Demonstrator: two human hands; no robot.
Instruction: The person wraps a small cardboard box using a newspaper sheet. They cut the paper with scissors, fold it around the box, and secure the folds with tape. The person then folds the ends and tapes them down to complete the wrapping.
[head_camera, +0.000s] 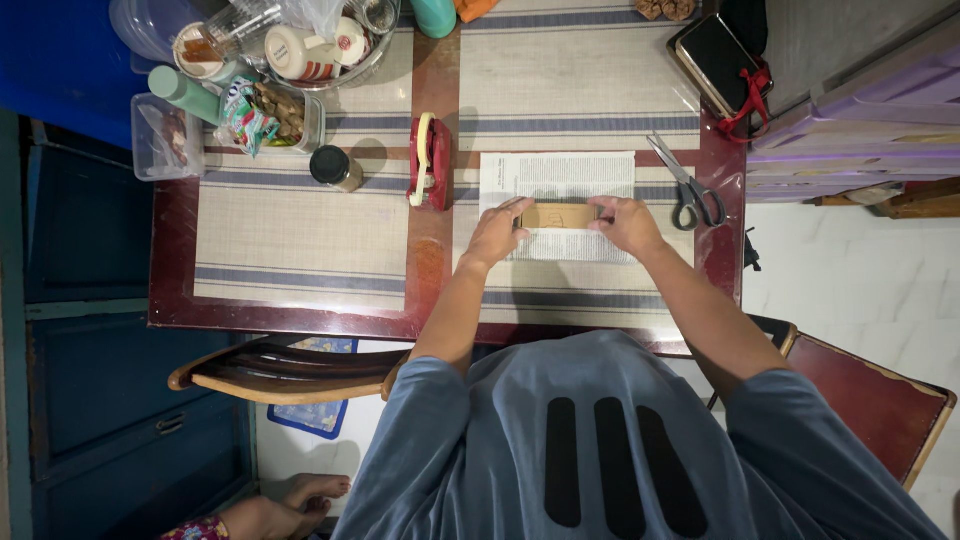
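A small flat tan cardboard box (558, 216) lies on a printed newspaper sheet (557, 180) spread over a striped placemat. My left hand (497, 233) grips the box's left end and my right hand (625, 224) grips its right end, fingers curled over the edges. Both forearms reach forward from my grey shirt at the bottom of the view. Part of the sheet is hidden under the box and hands.
A red tape dispenser (430, 161) stands left of the sheet, scissors (685, 186) lie to its right. A dark-lidded jar (334, 167), clear containers and a bowl of cups (300, 50) crowd the far left corner. A phone (718, 58) sits far right. Wooden chairs (280, 370) flank me.
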